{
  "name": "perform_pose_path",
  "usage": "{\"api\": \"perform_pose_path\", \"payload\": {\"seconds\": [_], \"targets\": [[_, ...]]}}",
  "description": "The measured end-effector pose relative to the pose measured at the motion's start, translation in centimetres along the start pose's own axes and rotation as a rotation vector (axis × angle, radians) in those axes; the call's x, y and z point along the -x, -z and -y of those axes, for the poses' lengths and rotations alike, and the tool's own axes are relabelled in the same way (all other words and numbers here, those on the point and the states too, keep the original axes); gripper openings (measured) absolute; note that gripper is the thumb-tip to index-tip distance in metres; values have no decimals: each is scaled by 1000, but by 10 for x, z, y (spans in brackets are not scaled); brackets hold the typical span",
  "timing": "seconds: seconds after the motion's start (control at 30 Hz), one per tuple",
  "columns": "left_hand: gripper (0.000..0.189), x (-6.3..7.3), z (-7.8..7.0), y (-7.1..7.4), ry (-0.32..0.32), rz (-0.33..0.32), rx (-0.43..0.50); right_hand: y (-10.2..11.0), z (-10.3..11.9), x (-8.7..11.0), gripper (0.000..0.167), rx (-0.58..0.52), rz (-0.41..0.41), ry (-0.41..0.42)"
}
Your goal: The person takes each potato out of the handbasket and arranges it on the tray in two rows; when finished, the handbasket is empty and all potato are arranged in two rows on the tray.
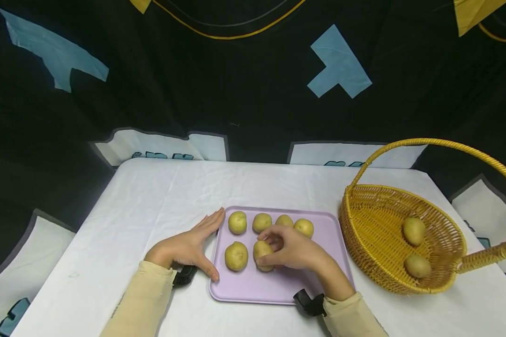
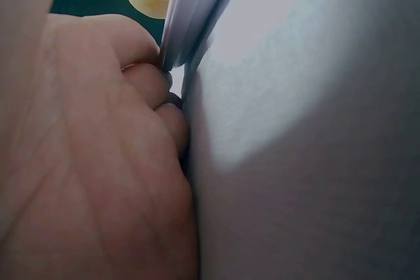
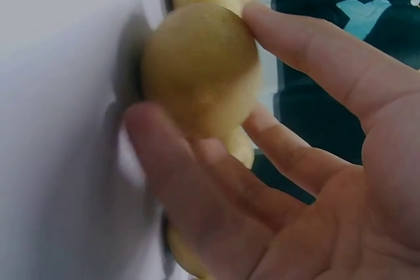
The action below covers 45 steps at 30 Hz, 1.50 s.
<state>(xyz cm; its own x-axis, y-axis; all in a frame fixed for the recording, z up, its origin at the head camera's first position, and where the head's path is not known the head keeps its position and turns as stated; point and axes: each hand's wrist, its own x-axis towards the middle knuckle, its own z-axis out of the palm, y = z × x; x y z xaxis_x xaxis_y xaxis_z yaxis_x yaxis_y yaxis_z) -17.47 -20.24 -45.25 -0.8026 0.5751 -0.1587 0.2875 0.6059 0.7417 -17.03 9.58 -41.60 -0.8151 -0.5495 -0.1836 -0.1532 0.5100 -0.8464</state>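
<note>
A purple tray (image 1: 278, 292) lies on the table with several potatoes on it, most of them in a row along its far side. My right hand (image 1: 297, 248) holds a potato (image 1: 261, 255) in the nearer row, thumb and fingertips around its sides. That same potato (image 3: 200, 63) shows close up in the right wrist view, low over the tray's surface. Left of it sits another potato (image 1: 236, 256). At the tray's left edge, my left hand (image 1: 189, 245) rests with thumb and fingers spread, touching the rim (image 2: 174, 31) in the left wrist view.
To the right of the tray stands a yellow wicker basket (image 1: 371, 262) with a tall arched handle (image 1: 438, 142). Inside it are two potatoes, one farther back (image 1: 414, 231) and one nearer (image 1: 418, 266). A white cloth (image 1: 185, 182) covers the table, and a black curtain (image 1: 219, 93) hangs behind.
</note>
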Motion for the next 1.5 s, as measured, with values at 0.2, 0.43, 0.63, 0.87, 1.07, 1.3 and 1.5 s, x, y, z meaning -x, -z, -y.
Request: {"api": "perform_pose_path", "payload": {"seconds": [0.2,0.43,0.63,0.87,1.07,1.3,1.5], "targets": [[153,0,0,1,-4,1,-10,6,0,2,48,14,21,11],[152,-1,0,1,-10,-3,-7,3,2,3,47,31,9,-3],[152,-1,1,0,-4,-1,-3,-1,3,3,47,25,19,-6],[152,0,0,0,2,-1,0,-2,2,1,47,54,20,0],[153,0,0,1,2,-1,-10,4,1,5,49,54,19,4],[152,0,0,0,4,-2,-7,8,2,5,55,58,38,-6],[152,0,-1,0,0,-2,-11,13,2,8,60,66,44,-13]]}}
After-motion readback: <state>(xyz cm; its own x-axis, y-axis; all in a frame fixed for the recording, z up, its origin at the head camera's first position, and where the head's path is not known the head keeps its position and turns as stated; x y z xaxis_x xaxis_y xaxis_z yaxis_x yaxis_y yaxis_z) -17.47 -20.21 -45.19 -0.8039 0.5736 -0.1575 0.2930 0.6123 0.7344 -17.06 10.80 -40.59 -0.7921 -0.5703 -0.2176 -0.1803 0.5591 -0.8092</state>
